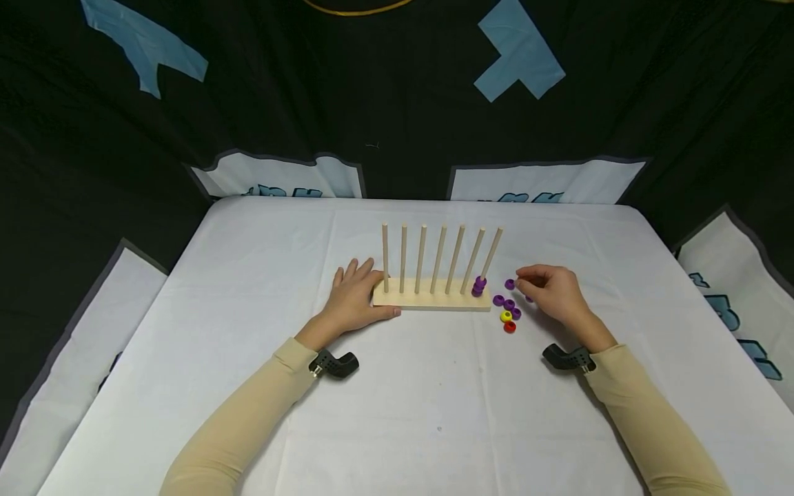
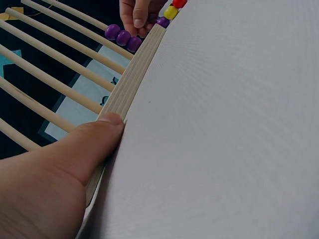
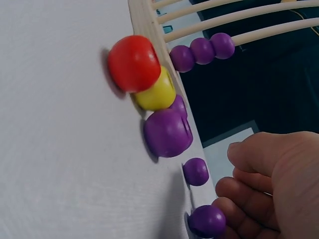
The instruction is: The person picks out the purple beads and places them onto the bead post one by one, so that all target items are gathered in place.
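Note:
A wooden peg rack (image 1: 434,300) stands on the table with several upright pegs. My left hand (image 1: 355,296) holds its left end, the thumb (image 2: 102,134) along the front edge and the other fingers spread behind. Three purple beads (image 3: 202,51) are stacked on the rightmost peg. Right of the rack, my right hand (image 1: 552,293) hovers with bent fingers beside a loose purple bead (image 1: 509,284). Between its thumb and fingers a gap shows in the right wrist view, with no bead visible there; the fingertips are partly hidden. A yellow bead (image 1: 506,316) and a red bead (image 1: 510,327) lie nearer me.
Several more purple beads (image 1: 499,300) lie loose between the rack and my right hand, one partly under the hand. A white cloth (image 1: 403,399) covers the table. Dark curtains (image 1: 397,89) with blue and white patches hang behind it.

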The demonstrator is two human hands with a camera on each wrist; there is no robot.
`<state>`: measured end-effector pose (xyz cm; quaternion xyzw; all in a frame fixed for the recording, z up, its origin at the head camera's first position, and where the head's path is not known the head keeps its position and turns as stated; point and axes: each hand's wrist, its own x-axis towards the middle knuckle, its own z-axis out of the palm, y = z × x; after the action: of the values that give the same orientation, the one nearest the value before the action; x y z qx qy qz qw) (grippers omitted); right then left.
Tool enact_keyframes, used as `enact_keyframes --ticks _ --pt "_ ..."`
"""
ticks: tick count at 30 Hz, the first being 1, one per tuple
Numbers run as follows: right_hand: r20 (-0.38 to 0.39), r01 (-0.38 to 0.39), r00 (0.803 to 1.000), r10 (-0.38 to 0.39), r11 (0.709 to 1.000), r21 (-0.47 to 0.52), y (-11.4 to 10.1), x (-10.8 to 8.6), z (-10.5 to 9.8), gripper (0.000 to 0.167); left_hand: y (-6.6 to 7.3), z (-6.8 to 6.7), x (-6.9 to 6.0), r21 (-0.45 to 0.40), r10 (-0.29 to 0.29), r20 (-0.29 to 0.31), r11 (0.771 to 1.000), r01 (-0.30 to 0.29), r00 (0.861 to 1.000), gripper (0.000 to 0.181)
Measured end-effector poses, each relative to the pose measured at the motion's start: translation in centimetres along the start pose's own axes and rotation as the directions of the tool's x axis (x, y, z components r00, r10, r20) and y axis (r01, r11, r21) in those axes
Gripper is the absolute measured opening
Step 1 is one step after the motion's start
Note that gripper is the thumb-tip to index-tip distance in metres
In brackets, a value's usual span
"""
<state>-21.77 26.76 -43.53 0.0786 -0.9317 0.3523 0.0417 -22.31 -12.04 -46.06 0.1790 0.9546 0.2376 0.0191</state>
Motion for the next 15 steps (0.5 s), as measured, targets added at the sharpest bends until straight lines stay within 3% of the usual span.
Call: enact_keyframes --ticks 15 --pt "-0.028 0.049 0.998 -0.052 0.995 -0.084 0.46 0.02 0.87 0.027 0.01 -0.04 -0.12 0.002 0.000 0.001 1.000 0.000 1.000 0.079"
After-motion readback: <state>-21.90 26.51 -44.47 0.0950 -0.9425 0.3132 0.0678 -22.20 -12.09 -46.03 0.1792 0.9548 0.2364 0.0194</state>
